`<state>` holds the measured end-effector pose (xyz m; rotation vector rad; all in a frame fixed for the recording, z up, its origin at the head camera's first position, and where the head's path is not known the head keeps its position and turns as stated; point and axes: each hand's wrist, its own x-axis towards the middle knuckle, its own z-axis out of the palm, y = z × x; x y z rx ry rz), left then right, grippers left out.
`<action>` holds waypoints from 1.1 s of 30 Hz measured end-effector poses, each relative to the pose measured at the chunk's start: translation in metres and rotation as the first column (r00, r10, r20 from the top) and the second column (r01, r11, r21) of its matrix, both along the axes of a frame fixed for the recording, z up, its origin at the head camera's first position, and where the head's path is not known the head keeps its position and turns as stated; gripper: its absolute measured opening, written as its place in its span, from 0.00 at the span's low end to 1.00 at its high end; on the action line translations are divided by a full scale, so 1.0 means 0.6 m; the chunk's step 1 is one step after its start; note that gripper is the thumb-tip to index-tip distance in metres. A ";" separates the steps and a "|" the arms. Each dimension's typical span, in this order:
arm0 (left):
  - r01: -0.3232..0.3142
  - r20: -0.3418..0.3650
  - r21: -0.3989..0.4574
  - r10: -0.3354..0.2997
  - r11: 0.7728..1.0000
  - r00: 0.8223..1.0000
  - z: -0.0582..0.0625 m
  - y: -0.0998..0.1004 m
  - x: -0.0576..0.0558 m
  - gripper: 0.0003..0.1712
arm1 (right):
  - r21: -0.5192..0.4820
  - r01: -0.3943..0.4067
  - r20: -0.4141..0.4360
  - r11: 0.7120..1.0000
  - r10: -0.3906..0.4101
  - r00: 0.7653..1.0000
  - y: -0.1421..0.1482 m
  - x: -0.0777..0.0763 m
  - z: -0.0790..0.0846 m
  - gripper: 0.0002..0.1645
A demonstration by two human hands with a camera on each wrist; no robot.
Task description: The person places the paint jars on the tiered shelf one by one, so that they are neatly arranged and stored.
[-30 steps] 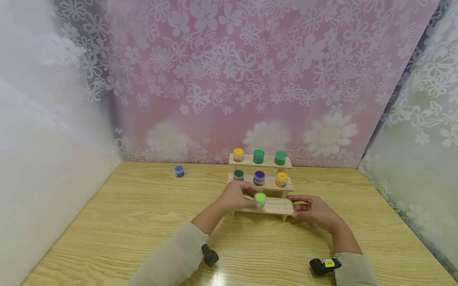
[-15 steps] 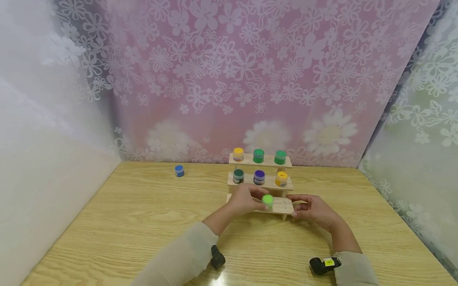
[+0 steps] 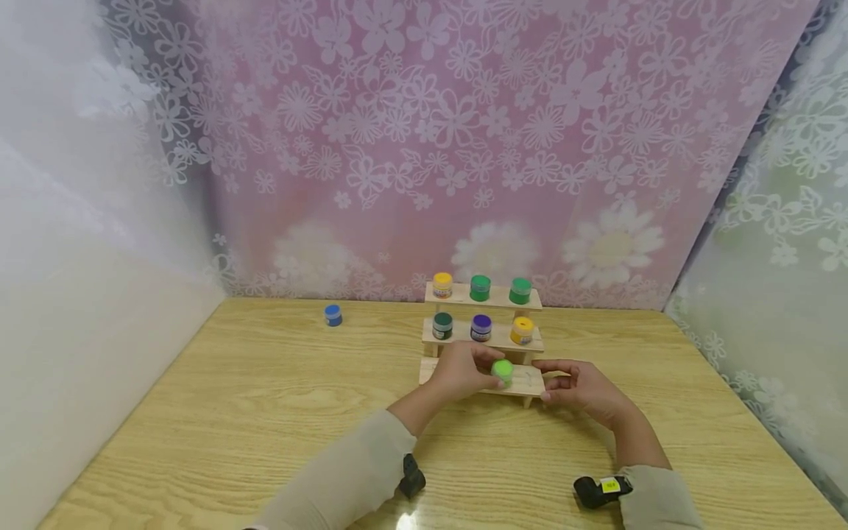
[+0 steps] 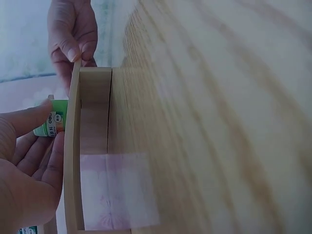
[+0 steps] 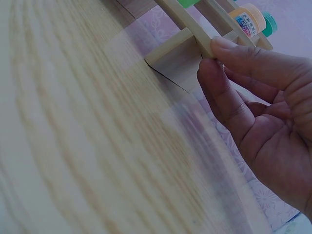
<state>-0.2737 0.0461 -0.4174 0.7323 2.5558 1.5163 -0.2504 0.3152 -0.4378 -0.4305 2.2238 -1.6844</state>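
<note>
My left hand [image 3: 462, 370] pinches a light green paint jar [image 3: 503, 372] between thumb and fingers. In the left wrist view the jar [image 4: 57, 117] stands right at the board of the lowest step. That step belongs to a three-tier wooden rack [image 3: 433, 366]. My right hand [image 3: 586, 394] pinches the right end of the same lowest board, thumb on top and fingers beneath, as the right wrist view shows. On the middle tier stand a dark green jar [image 3: 442, 326], a purple jar [image 3: 481, 328] and an orange-yellow jar [image 3: 522, 331].
The top tier bears a yellow jar [image 3: 442, 285] and two green jars, one in the middle [image 3: 480, 288] and one at the right [image 3: 520, 291]. A blue jar [image 3: 333, 316] stands alone on the wooden table [image 3: 265, 412], back left. A flowered curtain [image 3: 424, 147] hangs behind.
My left hand has moved to the right along the lowest step with the light green paint jar. My right hand has stayed at the board's right end.
</note>
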 end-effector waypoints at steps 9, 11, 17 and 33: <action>0.016 0.025 0.021 -0.017 1.000 1.000 0.000 0.000 -0.001 0.23 | -0.002 0.002 -0.003 1.000 -0.002 1.000 -0.001 -0.001 0.002 0.42; 0.018 0.037 0.039 -0.020 0.999 0.999 -0.002 -0.003 0.000 0.24 | 0.000 0.002 -0.006 1.000 -0.002 1.000 -0.001 -0.002 0.002 0.42; 0.032 0.051 0.107 -0.037 0.994 0.998 -0.004 -0.017 0.001 0.22 | 0.009 0.010 -0.007 1.000 -0.010 1.000 -0.001 -0.003 0.002 0.42; 0.019 0.141 0.234 -0.053 0.972 0.989 0.015 -0.073 0.015 0.21 | 0.020 0.011 -0.006 1.000 -0.011 1.000 -0.002 0.002 0.004 0.43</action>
